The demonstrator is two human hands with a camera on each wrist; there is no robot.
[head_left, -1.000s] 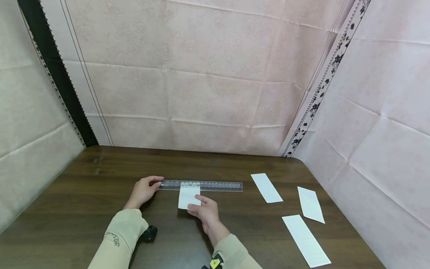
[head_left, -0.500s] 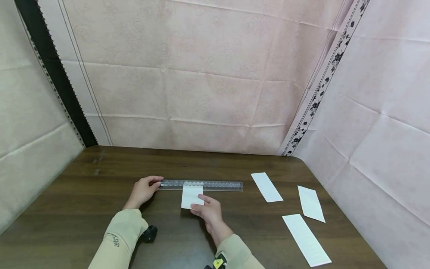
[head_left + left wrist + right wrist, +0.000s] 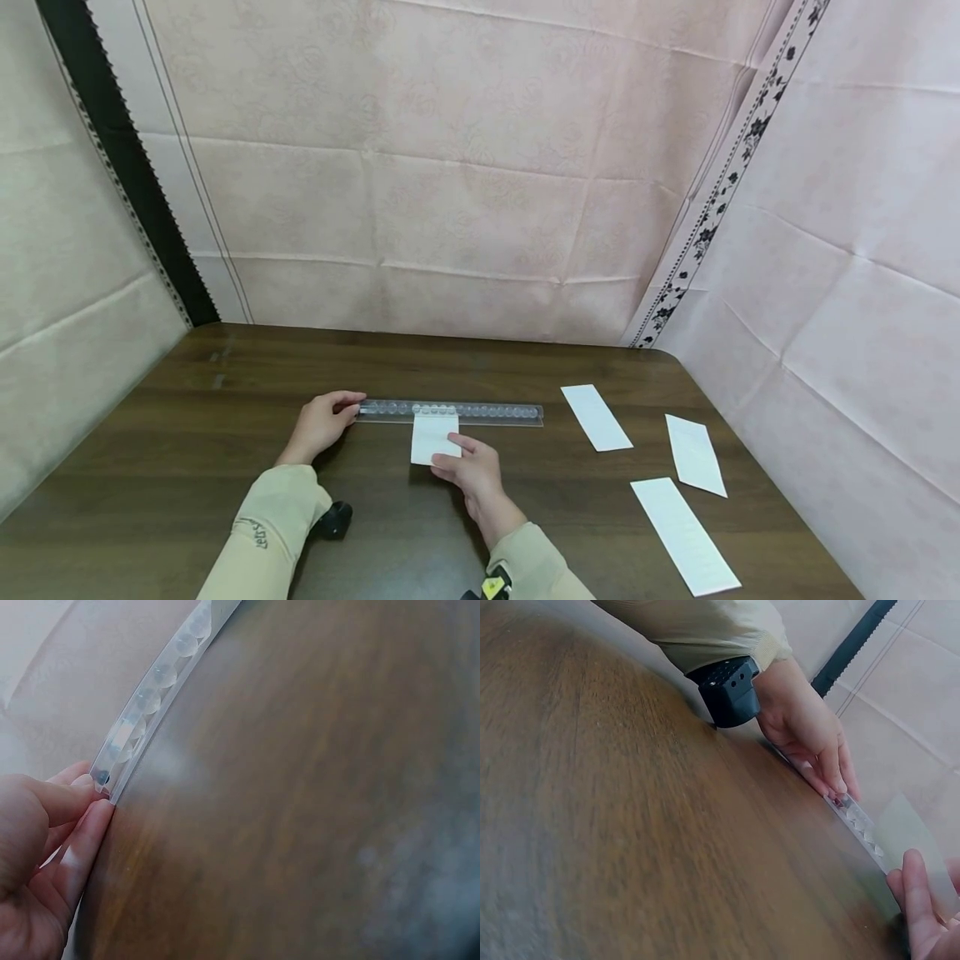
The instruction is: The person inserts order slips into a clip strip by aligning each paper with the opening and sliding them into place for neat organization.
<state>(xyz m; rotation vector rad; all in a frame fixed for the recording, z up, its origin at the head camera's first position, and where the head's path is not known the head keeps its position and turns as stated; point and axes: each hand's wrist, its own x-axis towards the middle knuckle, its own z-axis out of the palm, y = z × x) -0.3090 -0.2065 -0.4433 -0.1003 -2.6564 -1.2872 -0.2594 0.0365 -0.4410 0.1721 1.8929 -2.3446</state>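
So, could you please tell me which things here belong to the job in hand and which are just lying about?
In the job:
clear strip, one end held by the left fingers
white slip, pinched by the right fingers

Lying about, though possibly for later:
farthest loose slip
middle loose slip
nearest loose slip

You can count four cards (image 3: 433,439) (image 3: 597,418) (image 3: 696,455) (image 3: 686,537); one clear strip (image 3: 495,413); two hands (image 3: 318,427) (image 3: 477,477); two sleeves (image 3: 258,533) (image 3: 536,562); two wrist devices (image 3: 334,521) (image 3: 495,587); one worktop (image 3: 150,467).
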